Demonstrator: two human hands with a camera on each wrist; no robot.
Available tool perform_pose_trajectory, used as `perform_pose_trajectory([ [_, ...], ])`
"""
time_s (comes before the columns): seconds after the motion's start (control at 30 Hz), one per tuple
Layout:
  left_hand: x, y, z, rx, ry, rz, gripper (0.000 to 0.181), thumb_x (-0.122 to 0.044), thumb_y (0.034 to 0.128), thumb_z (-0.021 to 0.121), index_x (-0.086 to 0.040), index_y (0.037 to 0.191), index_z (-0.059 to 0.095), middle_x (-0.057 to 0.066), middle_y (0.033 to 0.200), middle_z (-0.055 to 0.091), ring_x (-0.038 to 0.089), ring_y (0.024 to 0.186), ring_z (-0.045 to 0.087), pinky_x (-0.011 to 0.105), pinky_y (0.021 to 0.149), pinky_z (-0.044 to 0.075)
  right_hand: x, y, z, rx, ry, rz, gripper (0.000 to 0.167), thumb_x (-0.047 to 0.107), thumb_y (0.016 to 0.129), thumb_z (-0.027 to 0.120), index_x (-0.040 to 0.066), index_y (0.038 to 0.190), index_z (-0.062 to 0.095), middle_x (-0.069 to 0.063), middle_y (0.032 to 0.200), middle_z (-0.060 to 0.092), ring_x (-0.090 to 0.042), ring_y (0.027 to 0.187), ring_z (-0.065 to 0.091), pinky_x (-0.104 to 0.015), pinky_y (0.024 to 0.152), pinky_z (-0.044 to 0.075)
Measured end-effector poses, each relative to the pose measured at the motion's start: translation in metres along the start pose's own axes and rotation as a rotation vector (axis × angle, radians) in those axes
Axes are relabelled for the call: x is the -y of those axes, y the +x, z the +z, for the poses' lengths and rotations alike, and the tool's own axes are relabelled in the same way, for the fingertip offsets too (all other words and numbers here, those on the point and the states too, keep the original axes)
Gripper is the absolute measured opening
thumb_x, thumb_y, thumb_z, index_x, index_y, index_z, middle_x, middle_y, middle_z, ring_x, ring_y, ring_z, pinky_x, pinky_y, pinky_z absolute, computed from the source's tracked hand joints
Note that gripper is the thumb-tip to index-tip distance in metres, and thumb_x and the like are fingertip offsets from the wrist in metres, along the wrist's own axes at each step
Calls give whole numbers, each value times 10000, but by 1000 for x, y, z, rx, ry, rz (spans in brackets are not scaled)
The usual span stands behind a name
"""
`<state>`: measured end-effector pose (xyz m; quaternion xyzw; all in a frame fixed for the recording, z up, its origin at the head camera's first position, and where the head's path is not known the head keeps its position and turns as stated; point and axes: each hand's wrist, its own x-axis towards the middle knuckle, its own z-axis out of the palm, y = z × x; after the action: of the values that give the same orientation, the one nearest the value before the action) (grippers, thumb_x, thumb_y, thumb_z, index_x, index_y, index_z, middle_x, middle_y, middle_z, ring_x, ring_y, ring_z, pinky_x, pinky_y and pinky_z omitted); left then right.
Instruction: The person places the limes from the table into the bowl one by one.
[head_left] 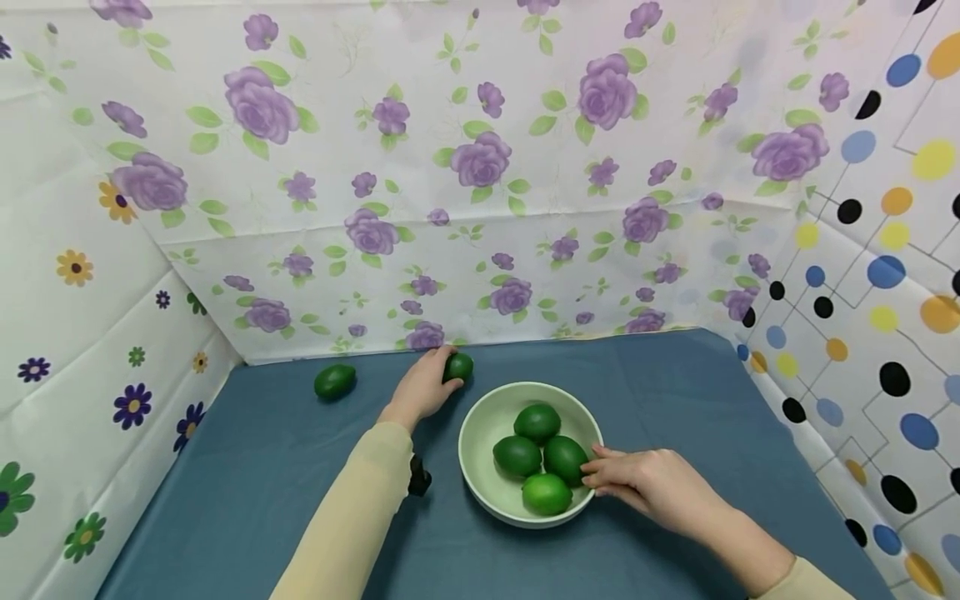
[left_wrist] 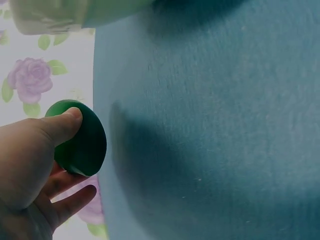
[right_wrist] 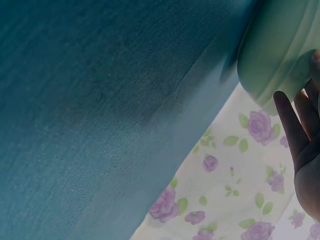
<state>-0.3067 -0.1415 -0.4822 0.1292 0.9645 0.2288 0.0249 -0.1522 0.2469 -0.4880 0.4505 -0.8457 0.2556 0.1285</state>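
My left hand (head_left: 423, 383) grips a dark green lime (head_left: 458, 367) near the back edge of the table. In the left wrist view the thumb lies across this lime (left_wrist: 86, 142), with fingers behind it. My right hand (head_left: 660, 487) holds the right rim of a pale green bowl (head_left: 480, 487), fingertips over the edge. The right wrist view shows fingers against the outside of the bowl (right_wrist: 275, 55). Inside the bowl lie several limes: dark green ones and a brighter green lime (head_left: 547, 495) at the front. Another dark lime (head_left: 334, 382) rests on the cloth, left of my left hand.
A blue cloth (head_left: 247, 492) covers the table. Behind it rises a white sheet with purple roses (head_left: 480, 158). Flowered fabric (head_left: 82, 417) borders the left side, and dotted fabric (head_left: 892, 333) the right. A small black object (head_left: 419, 477) is at my left wrist.
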Motion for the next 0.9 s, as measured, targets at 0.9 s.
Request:
perform_pose_trajectory([
  [0.9, 1, -74, -11, -155, -301, 93, 616, -282, 1029, 778, -86, 1558, 531, 149, 1497, 582, 325, 1302, 619, 543, 1051, 571, 0, -2, 0, -1, 23, 15, 267, 195, 971, 817, 322, 1206, 819, 126, 1236, 767, -252, 1195, 728, -226, 850, 637],
])
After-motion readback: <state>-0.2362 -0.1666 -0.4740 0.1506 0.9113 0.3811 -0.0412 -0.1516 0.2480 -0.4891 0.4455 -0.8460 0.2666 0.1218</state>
